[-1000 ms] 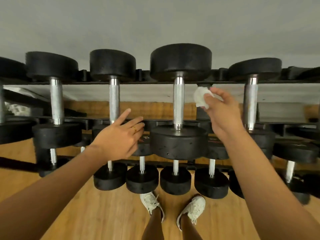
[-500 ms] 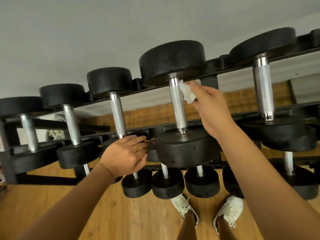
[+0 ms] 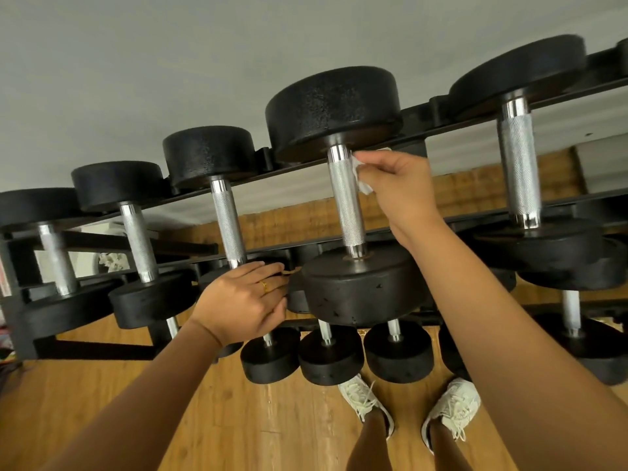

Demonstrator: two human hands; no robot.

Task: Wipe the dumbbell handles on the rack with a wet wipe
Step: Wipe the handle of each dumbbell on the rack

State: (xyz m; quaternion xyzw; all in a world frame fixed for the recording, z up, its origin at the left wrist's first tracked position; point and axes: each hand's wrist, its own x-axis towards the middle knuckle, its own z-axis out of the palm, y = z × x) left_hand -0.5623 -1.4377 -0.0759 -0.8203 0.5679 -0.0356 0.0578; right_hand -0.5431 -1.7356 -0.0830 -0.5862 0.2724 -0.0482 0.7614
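Fingers [image 3: 368,166] of right hand [image 3: 404,192] are pinching the wet wipe [image 3: 361,178] against the top of the handle [image 3: 346,195]; left hand [image 3: 243,300], fingers straight and together, is bracing on the neighbouring dumbbell [image 3: 234,212], likely for balance.

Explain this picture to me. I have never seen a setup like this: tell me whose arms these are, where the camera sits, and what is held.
There is no machine here. A person wears a camera on the head, and it looks down at their own arms. A rack holds black dumbbells with silver handles. The right hand pinches a white wet wipe against the top of the largest dumbbell's handle. The left hand, fingers straight, rests at the rack's front. Below are white shoes on a wooden floor.
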